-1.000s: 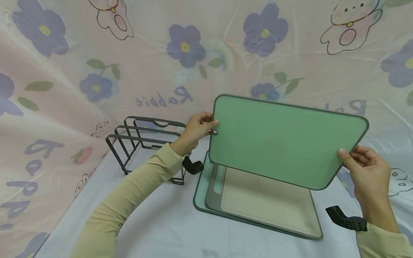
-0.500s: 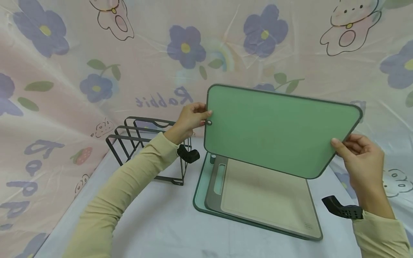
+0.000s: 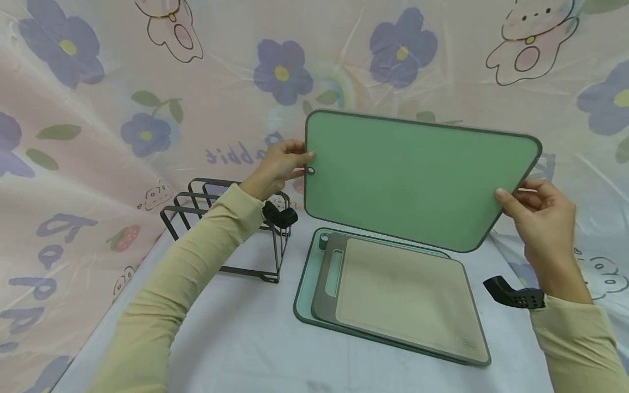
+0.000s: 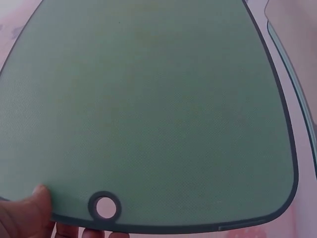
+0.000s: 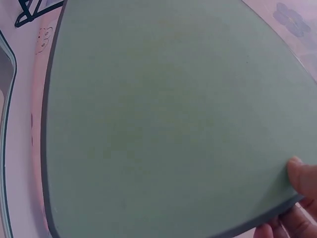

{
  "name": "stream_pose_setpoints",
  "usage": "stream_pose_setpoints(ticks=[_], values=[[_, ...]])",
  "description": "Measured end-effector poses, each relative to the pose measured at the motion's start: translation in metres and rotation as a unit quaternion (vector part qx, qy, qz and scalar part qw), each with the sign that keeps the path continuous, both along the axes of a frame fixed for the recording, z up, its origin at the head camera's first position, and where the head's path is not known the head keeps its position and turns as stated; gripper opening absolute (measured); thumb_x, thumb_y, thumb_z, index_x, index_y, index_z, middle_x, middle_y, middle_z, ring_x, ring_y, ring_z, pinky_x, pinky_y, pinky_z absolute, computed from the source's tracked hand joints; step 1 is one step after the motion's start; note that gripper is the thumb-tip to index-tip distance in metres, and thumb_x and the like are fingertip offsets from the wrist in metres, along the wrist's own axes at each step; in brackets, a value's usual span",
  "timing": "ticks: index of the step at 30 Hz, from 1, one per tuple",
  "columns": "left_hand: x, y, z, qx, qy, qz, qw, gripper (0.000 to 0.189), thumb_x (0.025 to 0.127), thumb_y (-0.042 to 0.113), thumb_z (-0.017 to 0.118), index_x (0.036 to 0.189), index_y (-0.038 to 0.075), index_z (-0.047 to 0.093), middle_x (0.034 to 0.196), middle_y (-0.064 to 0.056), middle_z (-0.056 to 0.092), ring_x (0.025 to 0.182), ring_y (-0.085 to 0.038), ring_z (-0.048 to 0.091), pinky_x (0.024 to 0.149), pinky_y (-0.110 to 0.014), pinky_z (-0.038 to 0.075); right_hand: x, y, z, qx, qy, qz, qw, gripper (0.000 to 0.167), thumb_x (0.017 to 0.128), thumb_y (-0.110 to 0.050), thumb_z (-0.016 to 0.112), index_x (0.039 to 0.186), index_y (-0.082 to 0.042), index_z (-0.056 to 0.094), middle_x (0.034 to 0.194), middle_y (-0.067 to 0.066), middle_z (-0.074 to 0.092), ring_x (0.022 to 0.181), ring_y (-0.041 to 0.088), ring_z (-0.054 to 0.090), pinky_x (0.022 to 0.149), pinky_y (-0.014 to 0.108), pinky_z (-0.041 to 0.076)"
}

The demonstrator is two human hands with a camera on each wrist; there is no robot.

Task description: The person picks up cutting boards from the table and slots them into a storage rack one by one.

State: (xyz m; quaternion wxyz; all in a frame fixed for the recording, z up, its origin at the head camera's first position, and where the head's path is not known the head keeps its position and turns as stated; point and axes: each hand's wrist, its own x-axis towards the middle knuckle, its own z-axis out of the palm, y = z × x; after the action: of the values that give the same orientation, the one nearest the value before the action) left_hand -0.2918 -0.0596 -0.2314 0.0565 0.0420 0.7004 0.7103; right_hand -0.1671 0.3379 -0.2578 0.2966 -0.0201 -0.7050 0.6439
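A green cutting board (image 3: 417,180) with a dark rim is held up in the air, its broad face tilted toward me. My left hand (image 3: 280,166) pinches its left edge, thumb on the face beside the small round hole (image 4: 106,207). At the opposite end, my right hand (image 3: 547,229) grips the right edge with the thumb in front and fingers behind, as the right wrist view also shows. Below it a beige cutting board (image 3: 403,300) with a grey slotted handle (image 3: 324,289) lies on a larger teal board (image 3: 306,300) on the table.
Left of the stacked boards stands a black wire rack (image 3: 250,273) with upright dividers, partly behind my left forearm. White cloth covers the table (image 3: 255,338). A printed curtain (image 3: 216,98) with flowers hangs behind and along the left side.
Both hands have raised the green cutting board and shifted it slightly left, uncovering more of the stacked boards. The rack and the stacked boards have stayed put.
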Motion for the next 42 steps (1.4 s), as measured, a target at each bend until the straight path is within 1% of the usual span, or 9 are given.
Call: stream_pose_setpoints(ticks=[5,8,12,15,19,22,26,37,42], values=[[-0.009,-0.006,0.007,0.012,0.0,0.017,0.9998,0.029,0.093,0.004,0.065,0.122,-0.001,0.059,0.11,-0.009,0.059,0.096,-0.02,0.059,0.089,-0.032,0.051,-0.012,-0.009,0.002,-0.009,0.011,0.001,0.9999,0.022,0.08,0.004,0.076,0.095,-0.009,0.067,0.079,-0.005,0.068,0.07,0.003,0.065,0.062,0.011,0.05],[-0.013,-0.01,0.009,0.016,0.001,0.027,0.9995,0.03,0.093,0.004,0.065,0.122,-0.001,0.06,0.109,-0.009,0.058,0.096,-0.02,0.059,0.088,-0.031,0.051,-0.018,-0.015,0.003,-0.008,0.01,-0.003,0.9999,0.021,0.08,0.004,0.076,0.093,-0.01,0.067,0.079,-0.005,0.068,0.07,0.003,0.065,0.062,0.012,0.051],[-0.018,-0.016,0.01,0.021,-0.004,0.046,0.9987,0.031,0.093,0.005,0.065,0.124,0.001,0.06,0.111,-0.008,0.058,0.097,-0.019,0.059,0.089,-0.031,0.051,-0.025,-0.022,0.005,-0.013,0.01,0.014,0.9998,0.02,0.079,0.001,0.078,0.093,-0.009,0.068,0.079,-0.005,0.068,0.071,0.004,0.065,0.061,0.012,0.051],[-0.022,-0.022,0.011,0.028,-0.008,0.06,0.9978,0.035,0.093,0.004,0.065,0.127,0.002,0.059,0.114,-0.008,0.057,0.099,-0.019,0.058,0.09,-0.031,0.05,-0.032,-0.028,0.006,-0.037,0.011,0.035,0.9986,0.02,0.079,0.001,0.079,0.094,-0.008,0.069,0.08,-0.004,0.068,0.073,0.005,0.064,0.06,0.013,0.051],[-0.027,-0.03,0.012,0.036,-0.017,0.071,0.9967,0.038,0.093,0.003,0.064,0.131,0.003,0.057,0.118,-0.008,0.056,0.1,-0.019,0.057,0.091,-0.03,0.049,-0.042,-0.038,0.004,-0.066,0.004,0.041,0.997,0.021,0.078,-0.001,0.08,0.095,-0.007,0.069,0.08,-0.002,0.067,0.071,0.007,0.061,0.059,0.014,0.051],[-0.03,-0.037,0.013,0.036,-0.021,0.075,0.9963,0.039,0.093,0.002,0.063,0.131,0.002,0.056,0.117,-0.009,0.055,0.1,-0.019,0.057,0.091,-0.03,0.049,-0.049,-0.045,0.001,-0.053,-0.011,0.026,0.9982,0.021,0.078,-0.005,0.081,0.096,-0.009,0.069,0.08,-0.003,0.067,0.069,0.007,0.059,0.059,0.014,0.05],[-0.034,-0.044,0.014,0.032,-0.024,0.084,0.9957,0.039,0.093,0.002,0.063,0.132,0.001,0.056,0.116,-0.008,0.055,0.1,-0.019,0.056,0.092,-0.03,0.049,-0.055,-0.053,-0.003,-0.035,-0.018,0.022,0.999,0.021,0.079,-0.008,0.081,0.097,-0.009,0.069,0.082,-0.004,0.067,0.071,0.007,0.059,0.06,0.014,0.049],[-0.038,-0.067,0.02,0.043,-0.029,0.103,0.9934,0.042,0.093,0.0,0.063,0.134,0.0,0.053,0.115,-0.007,0.054,0.106,-0.019,0.054,0.099,-0.032,0.044,-0.072,-0.077,-0.005,-0.037,-0.023,0.034,0.9985,0.021,0.08,-0.01,0.081,0.097,-0.009,0.068,0.081,-0.004,0.066,0.075,0.008,0.059,0.062,0.015,0.05],[-0.038,-0.078,0.023,0.047,-0.034,0.118,0.9913,0.045,0.093,0.0,0.062,0.137,0.002,0.051,0.112,-0.006,0.053,0.103,-0.019,0.051,0.099,-0.031,0.043,-0.078,-0.087,-0.004,-0.027,-0.022,0.043,0.9985,0.019,0.081,-0.011,0.08,0.096,-0.01,0.069,0.082,-0.004,0.065,0.075,0.008,0.058,0.062,0.016,0.049]])
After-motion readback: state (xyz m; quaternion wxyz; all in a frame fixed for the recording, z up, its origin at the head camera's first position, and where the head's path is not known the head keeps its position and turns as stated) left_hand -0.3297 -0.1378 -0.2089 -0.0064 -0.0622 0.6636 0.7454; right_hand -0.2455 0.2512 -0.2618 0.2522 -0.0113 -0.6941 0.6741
